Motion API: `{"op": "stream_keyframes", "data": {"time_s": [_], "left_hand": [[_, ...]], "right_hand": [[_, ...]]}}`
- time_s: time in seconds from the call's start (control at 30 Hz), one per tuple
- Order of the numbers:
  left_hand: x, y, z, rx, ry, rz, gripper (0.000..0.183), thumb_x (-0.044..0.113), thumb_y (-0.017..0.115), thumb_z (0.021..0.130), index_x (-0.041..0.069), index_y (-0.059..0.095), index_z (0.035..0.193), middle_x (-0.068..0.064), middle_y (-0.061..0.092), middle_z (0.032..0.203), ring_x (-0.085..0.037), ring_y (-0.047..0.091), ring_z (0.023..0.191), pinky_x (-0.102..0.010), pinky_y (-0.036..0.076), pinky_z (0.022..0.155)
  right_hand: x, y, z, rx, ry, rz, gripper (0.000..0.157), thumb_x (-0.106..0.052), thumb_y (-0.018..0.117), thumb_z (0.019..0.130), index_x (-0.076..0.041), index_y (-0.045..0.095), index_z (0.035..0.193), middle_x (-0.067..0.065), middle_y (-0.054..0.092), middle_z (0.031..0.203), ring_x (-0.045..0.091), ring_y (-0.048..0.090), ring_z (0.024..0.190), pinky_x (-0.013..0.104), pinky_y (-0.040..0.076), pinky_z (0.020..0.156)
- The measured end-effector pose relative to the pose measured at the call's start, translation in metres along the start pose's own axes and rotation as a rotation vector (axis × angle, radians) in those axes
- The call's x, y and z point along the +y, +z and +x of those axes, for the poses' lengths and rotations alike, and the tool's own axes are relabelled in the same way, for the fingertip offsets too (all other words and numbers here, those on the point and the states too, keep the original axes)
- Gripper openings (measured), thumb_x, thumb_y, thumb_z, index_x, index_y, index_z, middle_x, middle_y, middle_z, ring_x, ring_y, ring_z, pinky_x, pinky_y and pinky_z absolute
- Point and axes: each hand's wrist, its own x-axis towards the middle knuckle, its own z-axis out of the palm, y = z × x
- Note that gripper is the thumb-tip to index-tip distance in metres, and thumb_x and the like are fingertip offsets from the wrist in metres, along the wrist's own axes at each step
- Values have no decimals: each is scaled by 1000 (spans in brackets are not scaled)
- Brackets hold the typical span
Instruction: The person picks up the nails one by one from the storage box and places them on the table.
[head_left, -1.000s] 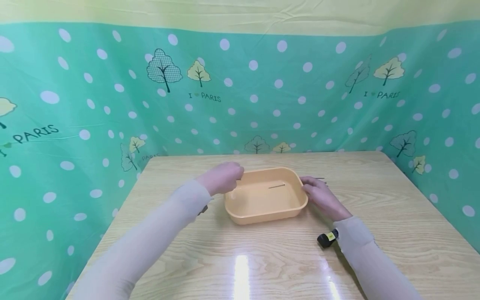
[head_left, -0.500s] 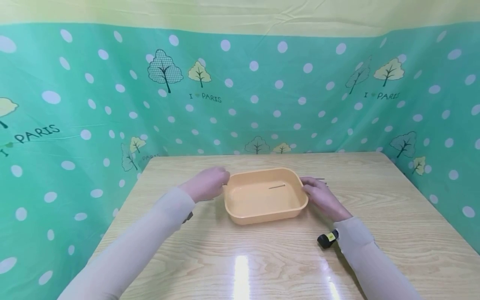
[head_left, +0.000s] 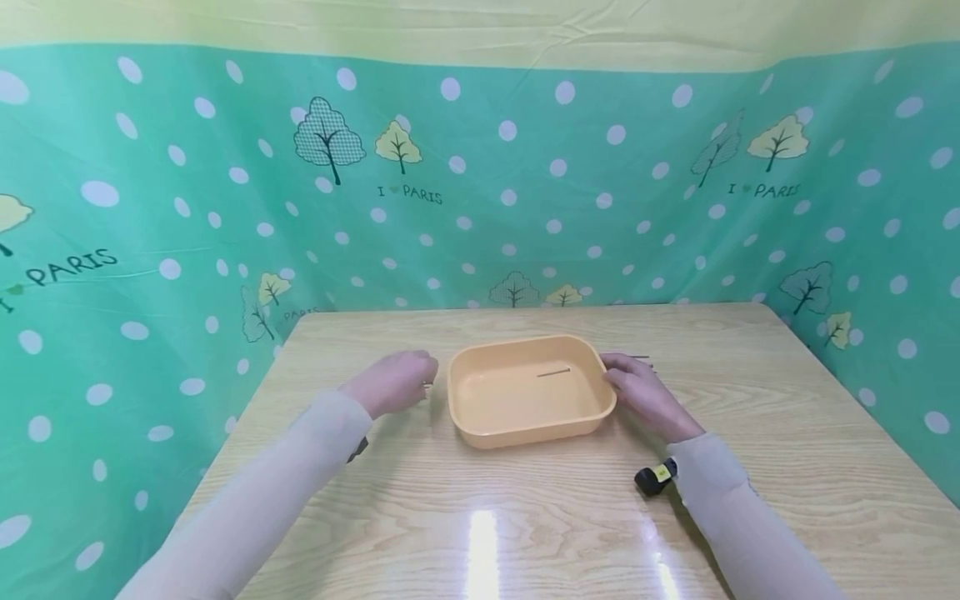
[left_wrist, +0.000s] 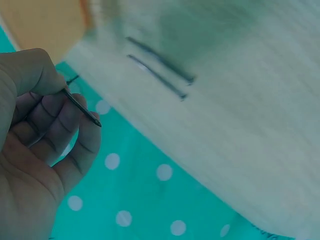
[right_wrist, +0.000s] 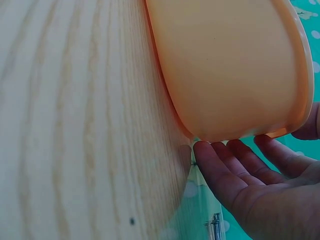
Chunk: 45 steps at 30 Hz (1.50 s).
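Observation:
My left hand (head_left: 393, 383) is just left of a peach-orange plastic tray (head_left: 525, 435). In the left wrist view its thumb and fingertips pinch a dark nail (left_wrist: 83, 108), with part of the shank hidden by the fingers. Two more nails (left_wrist: 160, 77) lie side by side on the wooden table near this hand. My right hand (head_left: 647, 396) holds the tray's right end, the thumb at the rim and the fingers against the outer wall (right_wrist: 225, 100). One nail (head_left: 553, 372) lies inside the tray, toward its right half.
Several nails (head_left: 641, 358) lie on the table beyond my right hand, partly covered by it. A black wrist camera (head_left: 654, 477) sits at the right cuff. Green dotted cloth (head_left: 555, 200) stands behind the table and along both sides.
My left hand has moved left and slightly down, from over the tray's left rim to beside the tray. The right hand, the tray and the nail in it have stayed put.

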Motion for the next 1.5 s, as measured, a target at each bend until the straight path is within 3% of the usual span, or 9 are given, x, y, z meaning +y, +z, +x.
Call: {"op": "stream_keyframes", "data": {"time_s": [0.33, 0.67, 1.07, 1.5], "left_hand": [[-12, 26, -4, -12, -51, -24, 10, 5, 64, 86, 14, 66, 89, 6, 59, 81, -10, 58, 75, -23, 51, 70], [-16, 44, -8, 19, -39, -18, 9, 10, 62, 90, 15, 69, 89, 4, 64, 86, -14, 63, 80, -25, 53, 74], [-16, 48, -8, 2, -61, -41, 10, 8, 62, 89, 15, 69, 89, 4, 63, 83, -15, 62, 80, -27, 54, 73], [-17, 48, -9, 43, -26, -32, 14, 4, 61, 87, 15, 69, 85, 3, 62, 81, -16, 63, 77, -28, 54, 71]], "right_hand": [[-1, 1, 0, 2, -1, 2, 51, -13, 40, 96, 0, 33, 145, 20, 37, 146, 34, 48, 124, 41, 45, 100], [-1, 1, 0, 12, 5, -15, 51, -14, 40, 97, 0, 33, 145, 20, 36, 147, 34, 48, 124, 41, 46, 99], [-1, 1, -1, 11, 7, -11, 51, -14, 40, 97, 0, 32, 146, 20, 34, 147, 34, 47, 126, 42, 44, 101], [0, 1, 0, 14, 9, -14, 51, -14, 41, 97, 0, 33, 145, 20, 35, 147, 35, 46, 126, 43, 44, 102]]}}
